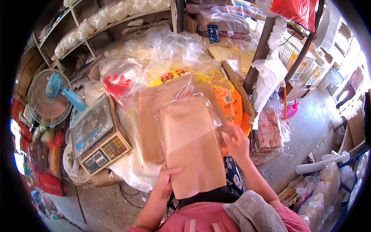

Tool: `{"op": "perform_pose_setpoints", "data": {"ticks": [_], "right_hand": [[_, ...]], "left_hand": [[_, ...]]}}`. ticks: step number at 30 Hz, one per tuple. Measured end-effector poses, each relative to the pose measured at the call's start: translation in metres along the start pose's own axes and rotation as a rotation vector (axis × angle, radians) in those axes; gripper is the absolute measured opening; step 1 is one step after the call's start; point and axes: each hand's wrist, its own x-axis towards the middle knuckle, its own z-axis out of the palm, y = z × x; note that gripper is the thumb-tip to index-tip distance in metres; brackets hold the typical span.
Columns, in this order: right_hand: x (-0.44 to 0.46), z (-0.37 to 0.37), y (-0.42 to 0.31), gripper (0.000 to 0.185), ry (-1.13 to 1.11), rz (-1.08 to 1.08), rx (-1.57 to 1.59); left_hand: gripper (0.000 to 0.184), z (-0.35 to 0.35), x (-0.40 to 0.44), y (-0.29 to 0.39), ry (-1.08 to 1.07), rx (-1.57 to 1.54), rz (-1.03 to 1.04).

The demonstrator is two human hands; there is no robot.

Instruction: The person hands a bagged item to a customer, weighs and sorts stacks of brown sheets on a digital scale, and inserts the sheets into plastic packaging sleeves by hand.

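Note:
A stack of brown paper with a straight lower edge lies tilted in front of my body. A clear plastic bag covers its upper half. My left hand grips the stack at its lower left edge, the thumb on top and the other fingers hidden beneath. Beside the right edge of the stack is my right hand, its fingers bent and apart; whether they touch the plastic I cannot tell. More brown paper lies underneath and behind on the worktable.
A scale with a keypad and a blue fan stand at the left. Crumpled clear plastic and an orange and yellow bag lie behind the paper. A phone stands at the back; a dark post rises right.

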Motion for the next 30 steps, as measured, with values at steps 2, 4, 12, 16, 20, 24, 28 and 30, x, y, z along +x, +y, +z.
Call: {"op": "perform_pose_setpoints", "data": {"ticks": [2, 4, 12, 16, 20, 24, 28, 30], "right_hand": [[0.01, 0.007, 0.01, 0.035, 0.107, -0.139, 0.007], [0.011, 0.008, 0.021, 0.021, -0.094, 0.167, 0.431], [-0.049, 0.036, 0.073, 0.014, -0.094, 0.5, 0.672], [-0.074, 0.025, 0.045, 0.033, -0.244, 0.524, 1.373], [-0.127, 0.058, 0.09, 0.043, -0.594, 0.417, 1.777], [-0.132, 0.04, 0.057, 0.042, -0.419, 0.276, 1.148], [-0.125, 0.019, 0.022, 0.043, -0.432, 0.742, 1.906], [-0.118, 0.027, 0.022, 0.044, -0.38, 0.849, 1.813]], "left_hand": [[0.054, 0.007, -0.006, 0.008, -0.04, -0.038, 0.004], [0.051, 0.01, -0.006, 0.009, -0.064, -0.015, 0.02], [0.041, 0.01, 0.026, -0.024, 0.162, -0.067, 0.085], [0.049, 0.016, 0.018, -0.022, 0.069, -0.097, 0.068], [0.045, 0.006, 0.034, -0.037, 0.145, -0.009, -0.095], [0.055, 0.002, 0.051, -0.055, 0.081, 0.112, 0.14], [0.055, -0.018, 0.057, -0.065, 0.072, 0.121, 0.159], [0.051, -0.009, 0.054, -0.06, 0.106, 0.207, 0.178]]}}
